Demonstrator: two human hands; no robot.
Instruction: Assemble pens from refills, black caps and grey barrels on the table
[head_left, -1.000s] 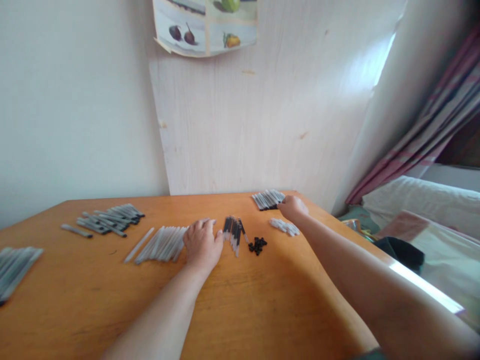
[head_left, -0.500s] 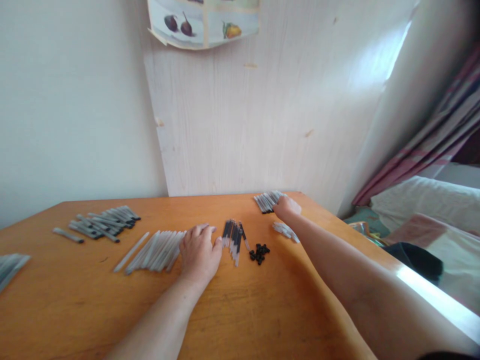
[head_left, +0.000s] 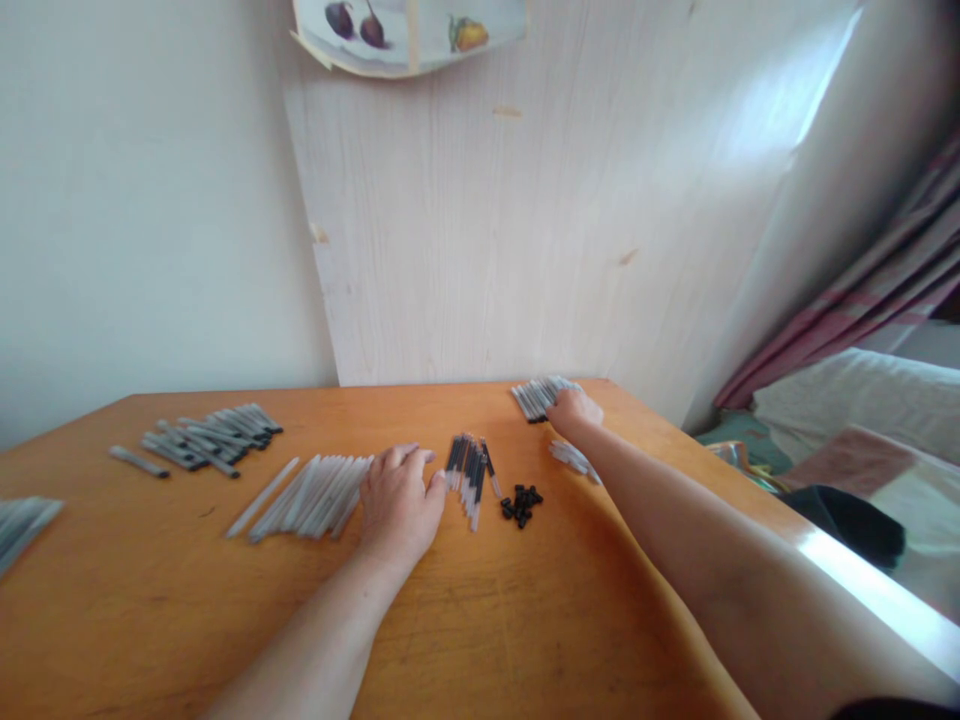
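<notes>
My left hand (head_left: 401, 495) lies with its fingers spread on the table, against the right end of a row of clear, whitish pen barrels (head_left: 311, 497). Just to its right are black-inked pen refills (head_left: 466, 475) in a loose bunch. At the back right, my right hand (head_left: 574, 412) reaches to a row of pens with black ends (head_left: 538, 398). Its fingers are curled together at the row's right side; the fingertips and whatever they hold are hidden. Below that hand lie clear pen caps (head_left: 571, 457), partly covered by the forearm.
Small black plugs (head_left: 522, 505) form a heap right of the refills. More black-ended pens (head_left: 214, 437) lie at the back left, and a further bundle (head_left: 26, 525) is at the left edge. Behind the wooden table (head_left: 480, 620) is a wall; a bed (head_left: 862, 420) stands to the right.
The view has shifted slightly. Both hands stay in nearly the same places, and the piles look unchanged.
</notes>
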